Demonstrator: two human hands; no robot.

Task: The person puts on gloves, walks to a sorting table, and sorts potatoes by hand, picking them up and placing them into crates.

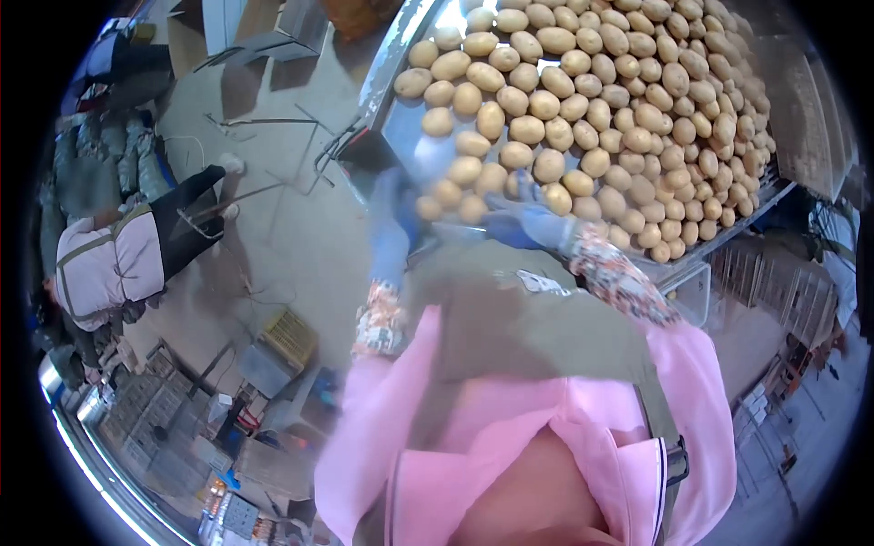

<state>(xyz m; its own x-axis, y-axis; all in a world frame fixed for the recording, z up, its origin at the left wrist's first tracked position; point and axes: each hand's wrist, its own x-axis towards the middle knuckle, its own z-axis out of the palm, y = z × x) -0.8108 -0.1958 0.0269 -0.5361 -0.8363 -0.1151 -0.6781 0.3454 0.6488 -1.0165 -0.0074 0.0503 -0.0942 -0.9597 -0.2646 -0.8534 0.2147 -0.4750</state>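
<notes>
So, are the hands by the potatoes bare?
No, the left hand and the right hand both wear bluish gloves.

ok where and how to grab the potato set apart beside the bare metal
Probably pinch the potato across its left and right sides, left hand coming from the near side: it's rounded, bare tray borders those sides, and another potato crowds the far one.

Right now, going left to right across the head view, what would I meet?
Co-worker in a pale top → yellow crate → blue-gloved left hand → blue-gloved right hand → patterned right cuff. Potatoes span several of these positions, so they're left out.
</notes>
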